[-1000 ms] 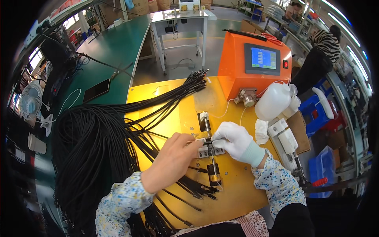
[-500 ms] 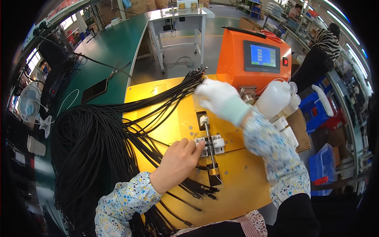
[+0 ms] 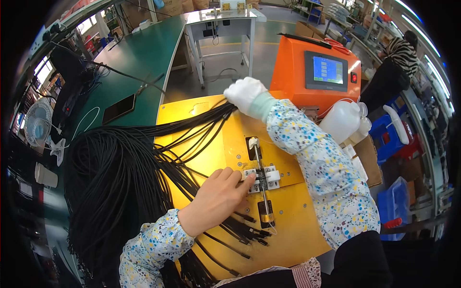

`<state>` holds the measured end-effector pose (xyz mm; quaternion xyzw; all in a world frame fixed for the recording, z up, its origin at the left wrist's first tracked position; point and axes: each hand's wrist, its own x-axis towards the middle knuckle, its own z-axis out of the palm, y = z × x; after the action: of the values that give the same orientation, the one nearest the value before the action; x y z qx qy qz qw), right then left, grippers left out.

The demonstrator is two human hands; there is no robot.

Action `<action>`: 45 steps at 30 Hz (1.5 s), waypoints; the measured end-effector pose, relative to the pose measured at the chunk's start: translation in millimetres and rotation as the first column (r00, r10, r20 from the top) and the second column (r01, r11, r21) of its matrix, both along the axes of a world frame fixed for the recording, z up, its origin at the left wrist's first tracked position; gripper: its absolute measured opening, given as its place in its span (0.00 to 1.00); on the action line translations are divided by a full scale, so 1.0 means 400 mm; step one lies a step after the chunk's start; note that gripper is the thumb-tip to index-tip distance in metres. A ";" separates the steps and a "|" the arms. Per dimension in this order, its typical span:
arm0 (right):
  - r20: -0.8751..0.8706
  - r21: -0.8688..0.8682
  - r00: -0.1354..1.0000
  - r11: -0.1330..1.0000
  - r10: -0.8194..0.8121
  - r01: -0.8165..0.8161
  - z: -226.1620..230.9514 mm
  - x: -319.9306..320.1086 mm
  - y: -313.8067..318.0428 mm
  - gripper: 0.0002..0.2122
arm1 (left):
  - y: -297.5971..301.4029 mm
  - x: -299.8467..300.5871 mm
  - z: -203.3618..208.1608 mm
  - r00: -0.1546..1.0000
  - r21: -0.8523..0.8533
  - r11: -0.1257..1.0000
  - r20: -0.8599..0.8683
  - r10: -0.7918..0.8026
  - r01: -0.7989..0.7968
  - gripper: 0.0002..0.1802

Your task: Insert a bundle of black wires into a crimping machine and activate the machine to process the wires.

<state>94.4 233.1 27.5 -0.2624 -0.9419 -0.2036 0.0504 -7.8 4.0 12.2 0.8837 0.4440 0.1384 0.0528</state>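
My right hand point(image 3: 246, 94), in a white glove, is closed around the far ends of a bundle of black cables point(image 3: 192, 118) above the yellow plate point(image 3: 283, 230). The cable tips are hidden in the glove. My bare left hand point(image 3: 218, 194) rests against a white clamp block point(image 3: 272, 176) in the middle of the plate, its fingers bent. A single black cable runs under these fingers; its end is out of sight. A metal rod point(image 3: 261, 165) passes across the block. Right of the left wrist lie several loose cable ends with plugs point(image 3: 257, 235).
A large coil of black cables point(image 3: 113, 177) hangs over the green table point(image 3: 139, 62) at left, near a phone point(image 3: 118, 109). The orange machine point(image 3: 290, 62) with a screen and a white plastic bottle point(image 3: 340, 121) stand at right. Another person point(image 3: 401, 57) is at the far right.
My right hand has moved slightly left and up and closed over the cable tips, which showed before. My left hand has stayed at the block. The whole view has shifted a little.
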 end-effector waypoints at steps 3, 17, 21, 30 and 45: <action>-0.226 0.178 0.960 0.976 0.165 -0.126 0.040 0.021 -0.030 0.03 | 0.013 -0.010 -0.033 0.998 0.097 0.995 0.057 0.012 -0.017 0.23; -0.362 -0.041 0.929 0.997 -0.075 0.064 0.070 0.213 -0.234 0.05 | 0.020 -0.006 -0.025 0.988 0.084 0.986 0.055 0.142 -0.147 0.17; -0.287 -0.532 0.919 0.843 -0.271 0.083 0.098 0.250 -0.309 0.06 | -0.026 -0.027 0.122 0.988 -0.057 0.991 0.103 -0.114 0.121 0.18; -0.676 -0.563 0.696 0.780 -0.243 -0.274 0.013 0.354 -0.482 0.10 | -0.039 -0.009 0.035 0.902 -0.426 0.901 0.415 0.123 0.074 0.06; -0.459 -0.599 0.657 0.754 -0.598 0.269 -0.030 0.477 -0.428 0.02 | 0.037 -0.066 -0.011 0.898 -0.725 0.533 0.393 -0.198 0.435 0.09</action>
<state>285.4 61.9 15.6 -0.5430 -0.7937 0.1301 0.2413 -34.2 19.0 8.0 0.8040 0.2775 0.0290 0.5251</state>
